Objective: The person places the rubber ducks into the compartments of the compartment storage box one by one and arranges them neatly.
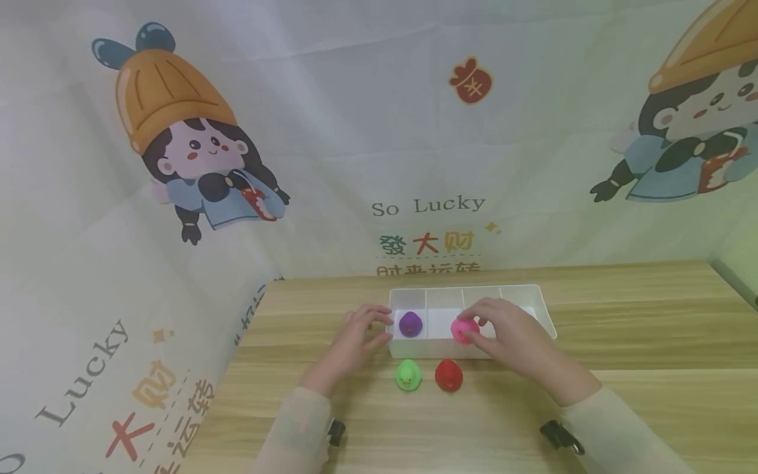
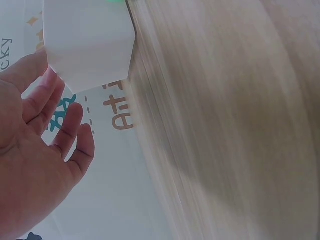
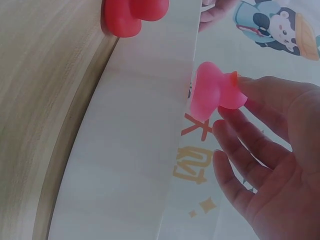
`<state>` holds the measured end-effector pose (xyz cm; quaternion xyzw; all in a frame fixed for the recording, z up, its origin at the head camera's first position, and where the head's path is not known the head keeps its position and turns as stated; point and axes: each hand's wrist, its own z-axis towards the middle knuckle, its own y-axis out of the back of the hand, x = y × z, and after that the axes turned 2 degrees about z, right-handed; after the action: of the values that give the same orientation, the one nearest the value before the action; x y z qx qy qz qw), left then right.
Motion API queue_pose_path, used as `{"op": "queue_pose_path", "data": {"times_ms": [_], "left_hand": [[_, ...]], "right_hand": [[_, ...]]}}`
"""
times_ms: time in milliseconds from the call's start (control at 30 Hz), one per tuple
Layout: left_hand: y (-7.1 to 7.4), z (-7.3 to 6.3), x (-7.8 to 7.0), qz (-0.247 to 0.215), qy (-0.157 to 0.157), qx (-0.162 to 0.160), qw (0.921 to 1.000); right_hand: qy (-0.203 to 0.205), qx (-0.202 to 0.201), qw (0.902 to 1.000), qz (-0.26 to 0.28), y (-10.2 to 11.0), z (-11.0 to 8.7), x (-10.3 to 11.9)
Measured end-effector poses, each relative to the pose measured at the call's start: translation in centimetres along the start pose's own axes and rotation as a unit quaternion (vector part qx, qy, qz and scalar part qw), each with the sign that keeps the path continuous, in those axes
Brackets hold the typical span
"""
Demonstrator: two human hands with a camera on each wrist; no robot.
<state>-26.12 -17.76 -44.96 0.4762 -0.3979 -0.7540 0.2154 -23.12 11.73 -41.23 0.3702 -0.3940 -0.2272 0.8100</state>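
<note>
My right hand [image 1: 503, 326] pinches a pink rubber duck [image 1: 464, 330] by its head, between thumb and fingertips, over the front wall of a white divided tray [image 1: 408, 349]. In the right wrist view the pink duck [image 3: 207, 92] has an orange beak beside the thumb. My left hand [image 1: 358, 332] touches the tray's left end with loosely bent fingers. A purple duck [image 1: 410, 324] sits in the leftmost compartment. In front of the tray stand a green duck [image 1: 408, 374] and a red duck [image 1: 449, 375] on the table.
The tray stands on a wood-grain table [image 1: 628, 329] near its back edge. Behind and to the left hangs a pale printed cloth [image 1: 331, 131]. Black wrist straps show at the left cuff [image 1: 336, 432] and right cuff [image 1: 561, 437].
</note>
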Motion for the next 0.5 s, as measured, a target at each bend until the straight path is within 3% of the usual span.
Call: {"op": "queue_pose_path", "data": {"times_ms": [500], "left_hand": [[0.05,-0.07,-0.25,-0.001,0.005,0.0,1.0]], "right_hand": [[-0.021,0.017,0.9996,-0.004,-0.04,0.76,0.13]]}}
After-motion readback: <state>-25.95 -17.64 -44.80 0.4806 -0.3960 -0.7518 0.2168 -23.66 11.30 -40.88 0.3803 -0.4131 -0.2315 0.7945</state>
